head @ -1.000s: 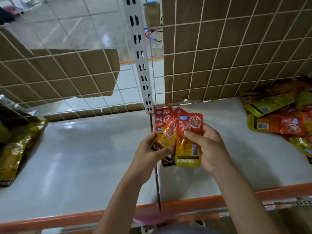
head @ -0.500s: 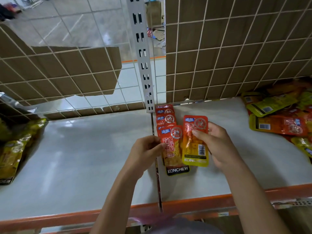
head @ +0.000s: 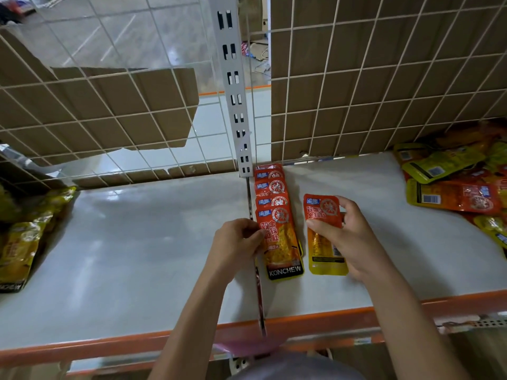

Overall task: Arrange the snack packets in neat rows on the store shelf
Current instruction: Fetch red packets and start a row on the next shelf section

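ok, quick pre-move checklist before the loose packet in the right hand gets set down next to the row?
1. Right hand grip on loose packet: ok, thumb pinches its front.
2. Left hand steadying front packet: ok, fingers pinch its left edge.
3. Row alignment: ok, packets overlap in one line.
4. Landing gap on shelf: ok, white surface shows between row and loose packet.
5. Orientation: ok, red end points back, like the row.
6. Loose packet touching shelf: cannot tell.

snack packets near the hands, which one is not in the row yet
The red packet in the right hand, apart to the right of the overlapped row.
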Tool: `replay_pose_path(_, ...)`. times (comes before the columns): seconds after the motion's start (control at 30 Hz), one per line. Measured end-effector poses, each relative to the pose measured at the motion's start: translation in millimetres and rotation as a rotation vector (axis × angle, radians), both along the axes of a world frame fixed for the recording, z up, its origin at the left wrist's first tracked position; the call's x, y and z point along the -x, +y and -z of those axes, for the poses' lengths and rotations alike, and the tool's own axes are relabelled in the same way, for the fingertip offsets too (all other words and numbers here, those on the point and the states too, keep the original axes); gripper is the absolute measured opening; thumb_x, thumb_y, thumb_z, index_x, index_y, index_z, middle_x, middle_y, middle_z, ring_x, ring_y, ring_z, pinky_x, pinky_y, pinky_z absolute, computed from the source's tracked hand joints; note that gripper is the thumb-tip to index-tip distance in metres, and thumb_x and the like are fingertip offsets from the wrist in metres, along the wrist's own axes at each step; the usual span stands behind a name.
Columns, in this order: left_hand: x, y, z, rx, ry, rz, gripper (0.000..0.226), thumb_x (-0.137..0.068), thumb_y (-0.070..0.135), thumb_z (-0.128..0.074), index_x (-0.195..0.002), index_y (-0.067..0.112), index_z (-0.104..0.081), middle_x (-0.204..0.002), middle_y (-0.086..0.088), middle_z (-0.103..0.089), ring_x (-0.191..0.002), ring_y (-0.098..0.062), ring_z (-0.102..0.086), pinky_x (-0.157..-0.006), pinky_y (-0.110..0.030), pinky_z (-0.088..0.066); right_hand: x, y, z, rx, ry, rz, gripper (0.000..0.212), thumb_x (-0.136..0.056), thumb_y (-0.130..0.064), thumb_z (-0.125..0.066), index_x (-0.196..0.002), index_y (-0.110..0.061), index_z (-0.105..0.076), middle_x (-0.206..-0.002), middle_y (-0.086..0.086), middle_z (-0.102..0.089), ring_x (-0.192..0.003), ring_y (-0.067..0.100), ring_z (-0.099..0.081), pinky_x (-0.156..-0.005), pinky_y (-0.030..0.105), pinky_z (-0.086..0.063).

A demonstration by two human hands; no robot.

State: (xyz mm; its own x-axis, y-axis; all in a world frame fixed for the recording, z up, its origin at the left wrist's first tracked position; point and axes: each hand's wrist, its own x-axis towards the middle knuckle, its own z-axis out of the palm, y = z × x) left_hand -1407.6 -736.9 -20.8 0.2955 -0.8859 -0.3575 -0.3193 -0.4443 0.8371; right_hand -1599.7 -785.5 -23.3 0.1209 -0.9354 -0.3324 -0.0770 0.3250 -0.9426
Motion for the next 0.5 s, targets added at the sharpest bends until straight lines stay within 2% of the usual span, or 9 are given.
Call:
replay_pose_path(0.1,1.3,-0.2,1.5,0.010,-0.052,0.000,0.010,-0.091,0.028,-0.061,-0.096,0.019,-0.062,-0.081,0.007,-0.067,-0.065,-0.006,-0.064,-0.062,-0.023,-0.057,-5.8,4.5,1.6,0.019,0.055,-0.013,0.052,-0.082,-0.014,-0.069,-0.127,-0.027,-0.044,-0.111,0.004,-0.064,-0.096,0.020,-0.065,-0.083,0.043,-0.055)
replay_pose_path(0.17,2.4,-1.3,1.8,0.008,-0.073,-0.009,0.012,-0.091,0.028,-0.062,-0.097,0.018,-0.062,-0.078,0.007,-0.066,-0.059,-0.004,-0.063,-0.054,-0.017,-0.054,-10.2,9.8,-1.5,0.019,0.036,-0.001,0.052,-0.081,-0.026,-0.071,-0.126,-0.029,-0.043,-0.113,0.003,-0.064,-0.096,0.018,-0.065,-0.082,0.042,-0.055)
replay_pose_path(0.23,3.4,-2.4,1.3,0.003,-0.083,-0.017,0.014,-0.091,0.028,-0.062,-0.098,0.016,-0.063,-0.078,0.004,-0.067,-0.056,-0.004,-0.062,-0.049,-0.015,-0.050,-15.0,16.0,-9.4,-0.019,-0.005,-0.026,0.073,-0.065,-0.046,-0.075,-0.126,-0.029,-0.039,-0.110,-0.002,-0.062,-0.092,0.014,-0.066,-0.072,0.031,-0.055)
replay_pose_path(0.3,3.5,-3.0,1.6,-0.004,-0.086,-0.018,0.013,-0.090,0.028,-0.062,-0.097,0.017,-0.062,-0.081,0.002,-0.067,-0.059,-0.006,-0.063,-0.051,-0.016,-0.051,-17.7,19.4,-14.9,-0.060,-0.020,-0.071,0.088,-0.053,-0.050,-0.074,-0.128,-0.030,-0.033,-0.107,0.000,-0.059,-0.087,0.011,-0.066,-0.064,0.023,-0.051)
replay_pose_path(0.33,3.4,-3.0,1.8,-0.006,-0.086,-0.017,0.012,-0.090,0.028,-0.062,-0.096,0.018,-0.061,-0.082,0.001,-0.067,-0.060,-0.006,-0.064,-0.052,-0.017,-0.052,-18.6,20.4,-19.0,-0.084,-0.038,-0.086,0.085,-0.056,-0.048,-0.074,-0.127,-0.027,-0.033,-0.104,0.001,-0.059,-0.081,0.008,-0.067,-0.060,0.021,-0.050)
replay_pose_path(0.43,2.8,-2.8,2.4,-0.003,-0.107,-0.004,0.011,-0.090,0.029,-0.062,-0.094,0.019,-0.061,-0.081,0.002,-0.068,-0.060,-0.007,-0.064,-0.054,-0.018,-0.053,-16.9,18.6,-25.5,-0.164,-0.239,-0.092,0.048,-0.074,-0.036,-0.072,-0.108,-0.019,-0.042,-0.078,-0.001,-0.051,-0.046,0.001,-0.054,-0.040,0.014,-0.040)
replay_pose_path(0.5,2.4,-3.0,2.9,0.000,-0.131,0.011,0.013,-0.090,0.030,-0.062,-0.095,0.018,-0.061,-0.082,0.001,-0.069,-0.060,-0.006,-0.063,-0.054,-0.017,-0.052,-13.4,15.4,-25.8,-0.223,-0.409,-0.111,0.056,-0.063,-0.043,-0.082,-0.093,-0.016,-0.043,-0.071,-0.002,-0.042,-0.042,0.004,-0.039,-0.035,0.016,-0.031)
